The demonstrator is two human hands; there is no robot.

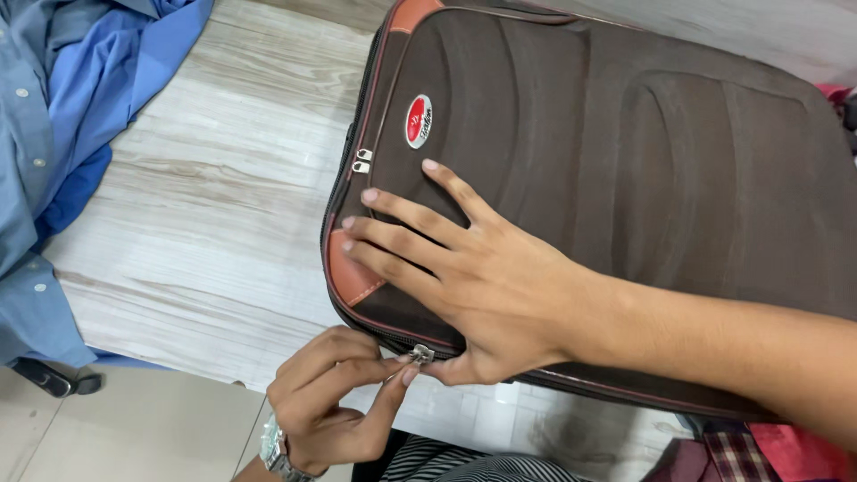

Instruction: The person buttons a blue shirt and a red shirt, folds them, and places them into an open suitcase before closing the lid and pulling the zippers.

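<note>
Nearest the camera, at the bottom edge, lies a patch of black-and-white striped fabric (464,464), and beside it the left hand (330,402) rises from a wrist bearing a silver wristwatch (277,453). The left hand's thumb and forefinger are pinched on the metal zipper pull (420,354), which sits on the near edge of the suitcase, close to its rounded near corner. Just above it, the right hand (486,286) lies flat on the suitcase lid, fingers spread and pointing toward the tan leather corner patch (350,272), thumb hooked down over the near edge next to the zipper pull. The brown soft-shell suitcase (625,161) lies closed and flat on a pale wood-grain surface (214,223), filling most of the right half of the view. On its lid are a red oval badge (418,120) and, at the left edge, a second pair of silver zipper pulls (361,162). To the far left, blue shirts (54,134) lie bunched on the surface, well apart from the suitcase. Checked red cloth (741,455) shows at the lower right corner.
</note>
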